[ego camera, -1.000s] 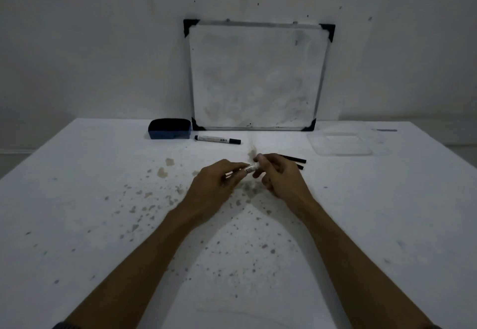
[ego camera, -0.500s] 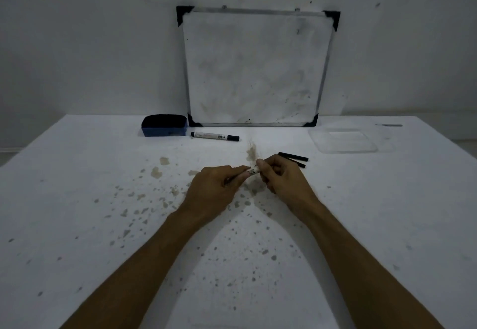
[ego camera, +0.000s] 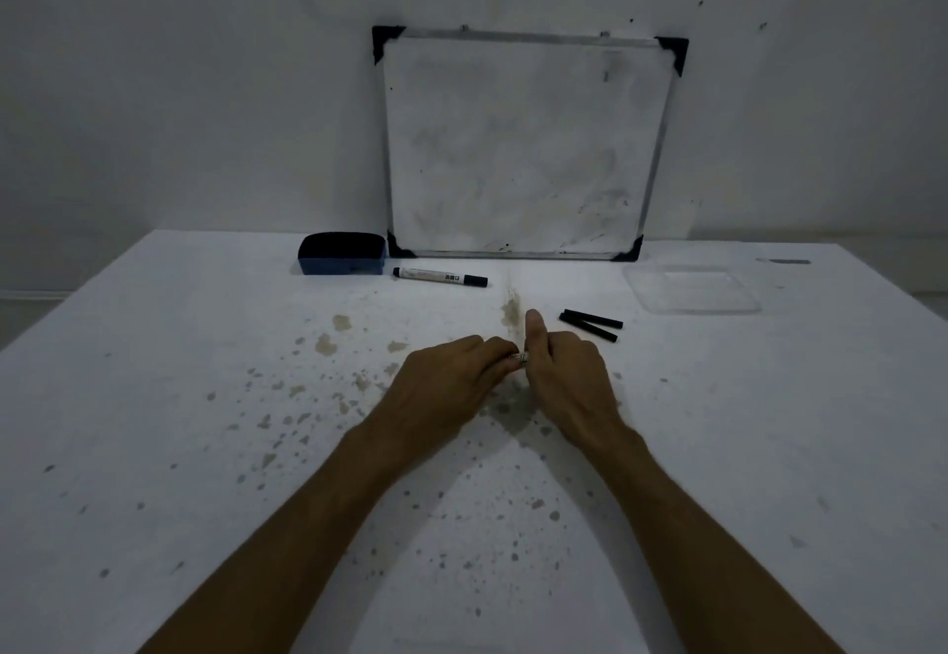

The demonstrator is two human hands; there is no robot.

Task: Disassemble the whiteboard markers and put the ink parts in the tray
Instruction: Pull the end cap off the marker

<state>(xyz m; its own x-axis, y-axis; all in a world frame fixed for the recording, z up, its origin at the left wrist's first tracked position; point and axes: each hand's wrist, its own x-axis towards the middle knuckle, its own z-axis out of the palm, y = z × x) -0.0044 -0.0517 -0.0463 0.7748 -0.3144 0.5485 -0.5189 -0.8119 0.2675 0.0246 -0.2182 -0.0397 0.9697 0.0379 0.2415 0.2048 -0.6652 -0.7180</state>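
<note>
A white whiteboard marker [ego camera: 519,358] is gripped between both hands at mid table; only a small piece of its barrel shows between the fingers. My left hand [ego camera: 446,386] closes on its left end and my right hand [ego camera: 569,376] on its right end, thumb pointing up. Two black ink sticks [ego camera: 590,324] lie side by side on the table just beyond my right hand. Another whole marker [ego camera: 440,276] with a black cap lies farther back. The clear plastic tray [ego camera: 690,290] sits at the back right with nothing visible in it.
A whiteboard [ego camera: 526,145] leans on the wall at the back edge of the table. A blue eraser [ego camera: 342,254] sits to its left. The white table [ego camera: 154,397] is speckled with brownish stains around my hands.
My hands have closed in over the marker so less of its barrel shows, and my right thumb has lifted. The head camera has tilted slightly.
</note>
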